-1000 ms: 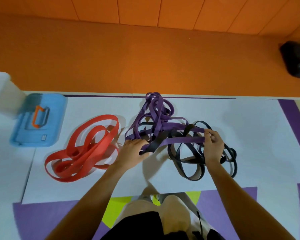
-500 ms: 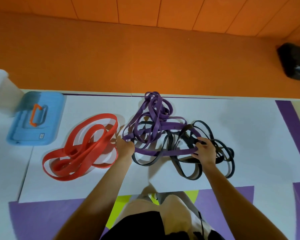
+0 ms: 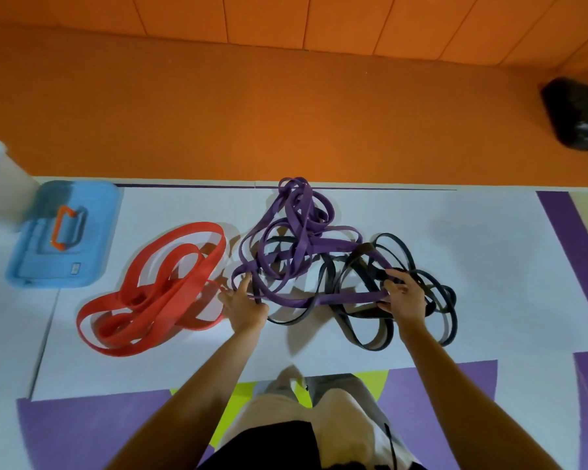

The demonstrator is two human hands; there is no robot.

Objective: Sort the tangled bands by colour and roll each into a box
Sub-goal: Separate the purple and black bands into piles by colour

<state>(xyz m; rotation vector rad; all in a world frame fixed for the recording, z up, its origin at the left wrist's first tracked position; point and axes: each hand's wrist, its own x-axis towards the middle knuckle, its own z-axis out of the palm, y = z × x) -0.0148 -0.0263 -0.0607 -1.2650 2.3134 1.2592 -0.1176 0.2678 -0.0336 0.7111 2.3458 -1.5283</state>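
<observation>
White sheet [image 3: 489, 266], laid flat on the floor; its far edge meets orange flooring [image 3: 286, 113] and its near edge meets purple matting [image 3: 99, 429]. Red bands [image 3: 157, 293]: loose pile on the left, apart from the others. Purple bands [image 3: 296, 239]: centre, the far loops reaching the sheet's far edge. Black bands [image 3: 369, 346]: right of centre, interlaced with the purple. Left hand [image 3: 243, 305]: fingers spread and straight, touching the left end of a purple loop. Right hand [image 3: 406, 298]: fingers curled round the right end of the same purple strand, among black loops. Blue box lid [image 3: 95, 232] with an orange handle [image 3: 61, 232]: far left, beside a translucent box [image 3: 0, 184]. Bare sheet lies right of the black bands and along the near edge.
</observation>
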